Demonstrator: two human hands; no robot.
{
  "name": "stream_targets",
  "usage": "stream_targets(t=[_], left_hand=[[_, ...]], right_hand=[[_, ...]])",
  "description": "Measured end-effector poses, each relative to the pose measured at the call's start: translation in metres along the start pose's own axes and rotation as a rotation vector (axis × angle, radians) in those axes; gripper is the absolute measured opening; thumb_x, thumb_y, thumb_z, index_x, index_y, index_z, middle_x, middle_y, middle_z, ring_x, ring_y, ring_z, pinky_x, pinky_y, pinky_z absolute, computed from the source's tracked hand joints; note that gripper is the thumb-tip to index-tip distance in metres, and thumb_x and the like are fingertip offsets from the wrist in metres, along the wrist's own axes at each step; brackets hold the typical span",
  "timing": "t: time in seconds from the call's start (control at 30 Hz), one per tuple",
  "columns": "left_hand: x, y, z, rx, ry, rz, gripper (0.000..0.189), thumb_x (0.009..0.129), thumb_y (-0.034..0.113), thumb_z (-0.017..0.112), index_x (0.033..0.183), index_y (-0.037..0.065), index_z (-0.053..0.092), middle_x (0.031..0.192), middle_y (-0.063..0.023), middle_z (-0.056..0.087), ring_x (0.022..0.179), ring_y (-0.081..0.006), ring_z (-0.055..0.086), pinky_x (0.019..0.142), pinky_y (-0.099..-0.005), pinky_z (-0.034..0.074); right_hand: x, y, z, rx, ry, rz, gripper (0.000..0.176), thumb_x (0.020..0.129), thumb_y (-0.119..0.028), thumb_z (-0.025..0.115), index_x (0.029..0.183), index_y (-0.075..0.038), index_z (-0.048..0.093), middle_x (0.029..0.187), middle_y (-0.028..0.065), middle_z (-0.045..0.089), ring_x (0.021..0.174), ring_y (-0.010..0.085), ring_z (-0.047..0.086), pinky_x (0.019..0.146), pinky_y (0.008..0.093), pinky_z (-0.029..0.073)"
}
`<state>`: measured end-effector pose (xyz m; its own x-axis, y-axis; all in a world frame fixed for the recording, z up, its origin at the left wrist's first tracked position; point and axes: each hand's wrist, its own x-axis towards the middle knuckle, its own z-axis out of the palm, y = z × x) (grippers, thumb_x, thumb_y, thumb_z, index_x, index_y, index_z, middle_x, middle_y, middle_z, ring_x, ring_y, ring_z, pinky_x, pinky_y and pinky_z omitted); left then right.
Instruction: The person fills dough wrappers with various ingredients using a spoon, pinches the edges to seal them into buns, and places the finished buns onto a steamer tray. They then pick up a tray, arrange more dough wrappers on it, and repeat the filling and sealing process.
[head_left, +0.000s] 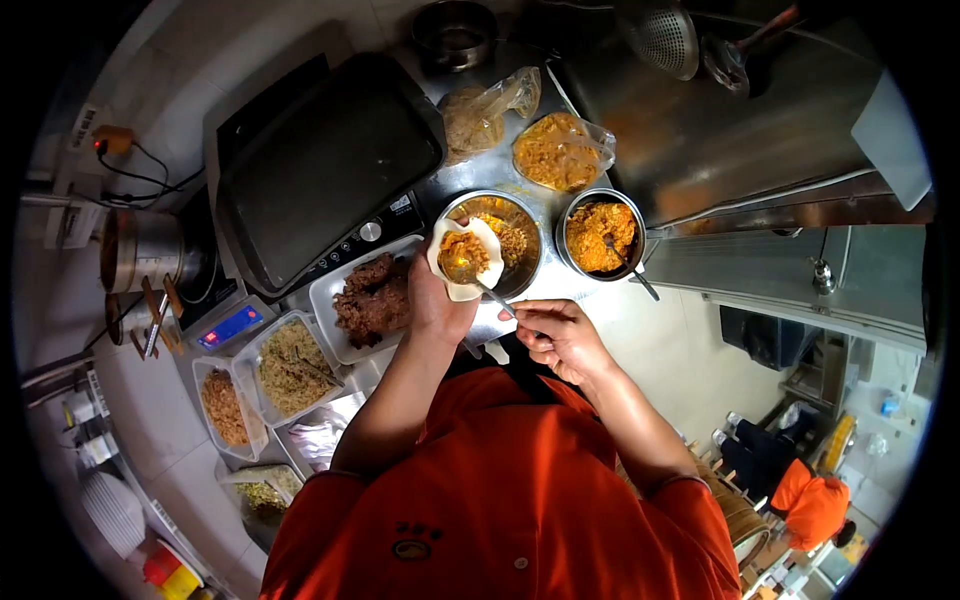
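Note:
My left hand [440,305] holds a thin, pale dough wrapper [488,240] cupped open, with orange-brown filling [462,252] in its middle. In my right hand [562,340] is the handle of a metal spoon [495,297], whose bowl end rests in that filling. Just behind the wrapper stands a steel bowl [533,262] with more crumbly filling. Right of it, a smaller steel pot [600,233] contains orange filling and another utensil.
Bagged orange filling [556,152] and a bag of brown food [468,122] lie behind the bowls. A black griddle [325,170] is at left, near trays of dark meat [370,300] and grain [290,370]. A person in orange [812,505] is at lower right.

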<state>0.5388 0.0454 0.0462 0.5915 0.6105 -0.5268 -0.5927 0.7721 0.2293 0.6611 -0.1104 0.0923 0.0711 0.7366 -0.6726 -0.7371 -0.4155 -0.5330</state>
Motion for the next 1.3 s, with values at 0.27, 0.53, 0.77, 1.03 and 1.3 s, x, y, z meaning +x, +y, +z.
stream_targets(t=[0.27,0.53,0.77,1.03,1.3], left_hand=[[0.001,0.001,-0.012,-0.131,-0.044,-0.054,0.041,0.104,0.035,0.041,0.12,0.005,0.064,0.115,-0.0147,0.069,0.104,-0.0332,0.066,0.092,-0.0497,0.055],[0.009,0.006,-0.035,-0.101,-0.087,-0.121,0.046,0.105,0.034,0.04,0.129,0.001,0.061,0.124,-0.0176,0.068,0.115,-0.0328,0.065,0.105,-0.047,0.05],[0.017,0.004,-0.04,-0.09,-0.239,-0.08,0.043,0.106,0.034,0.04,0.126,0.004,0.063,0.123,-0.0177,0.068,0.119,-0.0315,0.063,0.107,-0.0483,0.048],[0.003,0.042,-0.092,0.052,0.031,0.042,0.039,0.104,0.029,0.039,0.126,0.007,0.063,0.123,-0.0107,0.069,0.116,-0.0287,0.065,0.103,-0.0475,0.052],[-0.02,0.051,-0.108,-0.054,-0.081,0.057,0.045,0.103,0.033,0.035,0.118,0.003,0.065,0.122,-0.0157,0.068,0.116,-0.0346,0.064,0.102,-0.0493,0.052]], right_hand=[[-0.009,-0.021,0.004,0.156,-0.094,0.188,0.023,0.101,-0.003,0.054,0.115,0.011,0.065,0.073,0.0006,0.049,0.053,0.002,0.034,0.041,0.0165,0.022],[0.005,-0.011,-0.004,0.1,-0.065,0.174,0.025,0.1,-0.004,0.054,0.118,0.011,0.064,0.073,-0.0001,0.048,0.054,0.0017,0.034,0.041,0.0164,0.023],[0.016,-0.019,-0.007,0.076,-0.092,0.194,0.027,0.101,-0.005,0.053,0.121,0.012,0.061,0.07,-0.0003,0.044,0.054,0.0023,0.032,0.041,0.017,0.022],[0.079,-0.016,-0.057,-0.754,0.261,-0.235,0.027,0.094,-0.002,0.059,0.116,0.009,0.069,0.078,0.0089,0.069,0.056,0.0131,0.056,0.048,0.0301,0.045],[0.158,0.042,-0.042,-1.925,0.191,-0.32,0.018,0.09,-0.006,0.058,0.092,-0.002,0.076,0.092,0.022,0.075,0.087,0.0338,0.075,0.078,0.0392,0.062]])
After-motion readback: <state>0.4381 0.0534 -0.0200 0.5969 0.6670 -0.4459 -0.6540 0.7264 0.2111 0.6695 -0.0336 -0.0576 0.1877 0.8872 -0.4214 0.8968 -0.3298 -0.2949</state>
